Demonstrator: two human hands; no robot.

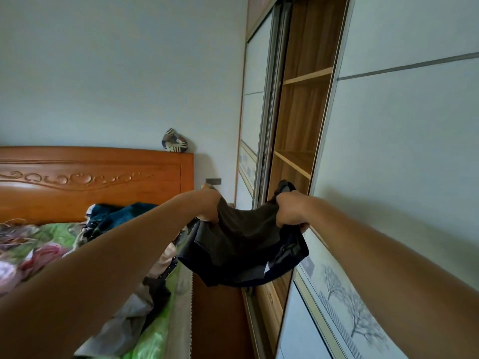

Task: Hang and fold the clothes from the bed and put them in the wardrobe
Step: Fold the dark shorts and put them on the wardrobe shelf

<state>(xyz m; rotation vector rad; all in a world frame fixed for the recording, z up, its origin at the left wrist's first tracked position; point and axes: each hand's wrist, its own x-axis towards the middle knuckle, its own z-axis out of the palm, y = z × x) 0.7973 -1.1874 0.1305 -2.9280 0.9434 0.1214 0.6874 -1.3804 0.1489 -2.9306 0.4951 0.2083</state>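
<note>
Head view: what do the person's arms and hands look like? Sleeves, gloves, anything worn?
No sleeves in frame: both arms are bare right to the picture's edge. The left hand and right hand are ungloved, and no watch, band or ring shows.

Left forearm [116, 252] and right forearm [375, 250] are bare.
</note>
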